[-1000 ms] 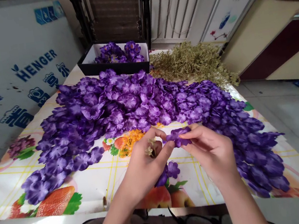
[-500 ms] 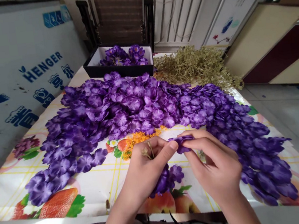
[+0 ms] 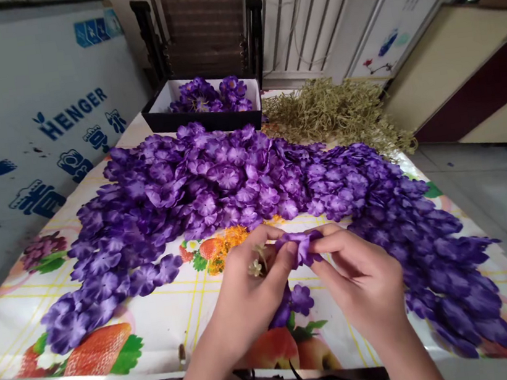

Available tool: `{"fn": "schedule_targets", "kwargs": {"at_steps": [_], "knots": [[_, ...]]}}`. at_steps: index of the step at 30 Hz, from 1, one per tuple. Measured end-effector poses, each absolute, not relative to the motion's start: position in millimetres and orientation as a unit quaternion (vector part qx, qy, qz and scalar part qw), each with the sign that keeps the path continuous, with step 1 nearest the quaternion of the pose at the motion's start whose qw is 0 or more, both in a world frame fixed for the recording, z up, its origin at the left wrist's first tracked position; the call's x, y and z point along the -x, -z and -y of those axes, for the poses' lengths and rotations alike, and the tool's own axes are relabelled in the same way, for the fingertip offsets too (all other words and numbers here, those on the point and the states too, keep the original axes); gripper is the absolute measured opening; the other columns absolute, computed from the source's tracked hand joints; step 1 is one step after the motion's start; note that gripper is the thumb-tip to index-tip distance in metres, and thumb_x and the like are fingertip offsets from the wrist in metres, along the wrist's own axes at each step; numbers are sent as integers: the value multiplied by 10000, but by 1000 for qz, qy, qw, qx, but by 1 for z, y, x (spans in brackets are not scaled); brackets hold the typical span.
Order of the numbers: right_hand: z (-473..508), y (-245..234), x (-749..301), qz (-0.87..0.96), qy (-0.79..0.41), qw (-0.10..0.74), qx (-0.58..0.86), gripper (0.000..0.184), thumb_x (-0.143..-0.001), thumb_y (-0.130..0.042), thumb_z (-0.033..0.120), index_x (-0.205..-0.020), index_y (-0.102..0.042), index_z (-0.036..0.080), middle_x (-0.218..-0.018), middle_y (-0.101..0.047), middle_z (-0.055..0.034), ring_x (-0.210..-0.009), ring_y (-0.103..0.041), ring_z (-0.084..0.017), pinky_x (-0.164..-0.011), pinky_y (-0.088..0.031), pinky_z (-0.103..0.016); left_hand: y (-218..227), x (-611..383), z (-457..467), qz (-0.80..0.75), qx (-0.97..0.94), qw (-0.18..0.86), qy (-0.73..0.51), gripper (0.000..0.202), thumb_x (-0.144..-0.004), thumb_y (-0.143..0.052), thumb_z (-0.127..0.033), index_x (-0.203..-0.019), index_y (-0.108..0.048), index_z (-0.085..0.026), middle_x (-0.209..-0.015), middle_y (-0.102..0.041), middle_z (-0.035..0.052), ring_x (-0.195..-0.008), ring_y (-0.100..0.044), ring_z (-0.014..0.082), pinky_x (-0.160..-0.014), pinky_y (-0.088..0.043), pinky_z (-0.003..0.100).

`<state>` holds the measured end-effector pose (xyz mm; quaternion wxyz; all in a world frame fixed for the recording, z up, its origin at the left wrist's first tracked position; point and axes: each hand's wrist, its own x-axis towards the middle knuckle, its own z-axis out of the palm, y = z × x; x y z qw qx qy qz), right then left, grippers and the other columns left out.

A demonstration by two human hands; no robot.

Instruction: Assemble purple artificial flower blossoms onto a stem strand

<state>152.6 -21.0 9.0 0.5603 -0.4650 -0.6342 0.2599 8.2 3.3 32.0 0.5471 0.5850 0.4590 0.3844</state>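
Observation:
Between my two hands, above the near middle of the table, is a purple artificial flower petal piece [image 3: 302,247]. My left hand [image 3: 254,286] pinches its left side between thumb and fingers. A pale green stem [image 3: 258,265] with small ends also shows in the curl of that hand. My right hand [image 3: 362,275] grips the petal piece's right edge with thumb and forefinger. Below my left hand lie more purple flowers [image 3: 300,301], partly hidden by it. A broad heap of purple petal pieces [image 3: 223,175] curves around the hands.
At the back stands a black box [image 3: 207,121] with assembled purple flowers inside. Beside it is a pile of pale green stems [image 3: 336,110]. Small orange bits [image 3: 228,246] lie before the heap. A chair [image 3: 206,22] stands behind the table, and a large printed white box [image 3: 38,118] borders its left.
The petal piece has tilted to show more of its face and moved slightly left and down. My right hand has shifted a little left; the stem in my left hand shows more.

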Motion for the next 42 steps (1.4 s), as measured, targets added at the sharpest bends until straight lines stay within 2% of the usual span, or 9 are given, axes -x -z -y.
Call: {"fn": "schedule_targets", "kwargs": {"at_steps": [4, 9, 19, 23, 26, 30, 33, 36, 42], "knots": [[19, -11, -153, 635, -261, 570, 451, 238, -814, -556, -9, -839, -624, 217, -1002, -617, -15, -1001, -592, -163, -827, -501, -293, -30, -7, -7, -469, -546, 581, -380, 213, -873, -551, -339, -756, -551, -160, -628, -461, -41, -575, -368, 85, -512, -290, 198], [17, -17, -153, 689, -208, 549, 425, 262, -798, -539, -56, -836, -625, 189, -1117, -615, -52, -1073, -572, -195, -911, -478, -375, -31, -7, -10, -488, -563, 578, -334, 243, -867, -522, -344, -707, -514, -160, -588, -415, -49, -539, -343, 89, -495, -272, 217], [20, -10, -154, 643, -266, 550, 462, 240, -804, -549, -18, -830, -621, 209, -916, -650, -22, -918, -624, -165, -798, -510, -314, -30, -5, -10, -487, -545, 595, -335, 259, -875, -494, -339, -685, -525, -167, -620, -444, -30, -579, -391, 108, -549, -308, 232], [21, -8, -152, 555, -329, 584, 493, 222, -763, -616, 16, -808, -667, 228, -915, -675, -11, -921, -647, -163, -763, -545, -270, -25, -6, -11, -540, -571, 524, -329, 252, -851, -508, -311, -646, -520, -165, -579, -416, -36, -539, -370, 106, -505, -276, 228], [19, -7, -153, 491, -374, 609, 497, 169, -741, -676, 66, -785, -696, 228, -883, -694, -6, -863, -677, -156, -757, -572, -264, -24, -6, -9, -574, -574, 484, -326, 171, -850, -528, -318, -813, -576, -158, -524, -374, -68, -463, -306, 93, -433, -213, 208], [14, -4, -158, 490, -382, 605, 498, 132, -732, -707, 94, -787, -705, 214, -855, -716, -15, -800, -700, -160, -717, -591, -268, -30, -6, -5, -519, -563, 536, -357, 260, -890, -520, -399, -1043, -545, -190, -514, -334, -101, -425, -270, 78, -398, -203, 177], [13, -4, -158, 486, -386, 606, 498, 106, -741, -701, 110, -780, -705, 209, -857, -715, -23, -788, -700, -162, -695, -592, -264, -30, -6, -3, -474, -607, 547, -329, 150, -881, -546, -320, -898, -598, -180, -558, -411, -68, -487, -352, 81, -437, -262, 177], [14, -6, -159, 482, -421, 596, 485, 109, -720, -714, 112, -761, -712, 213, -837, -705, -20, -787, -693, -165, -704, -586, -265, -27, -6, -3, -478, -620, 523, -336, 205, -900, -500, -294, -766, -597, -173, -641, -499, -27, -576, -423, 99, -505, -325, 191], [14, -12, -167, 535, -480, 536, 443, 136, -719, -705, 100, -769, -708, 226, -903, -683, -25, -910, -663, -183, -816, -552, -295, -28, -7, -6, -488, -620, 508, -345, 263, -912, -471, -306, -695, -543, -175, -649, -456, -30, -615, -432, 110, -576, -348, 213]]}}
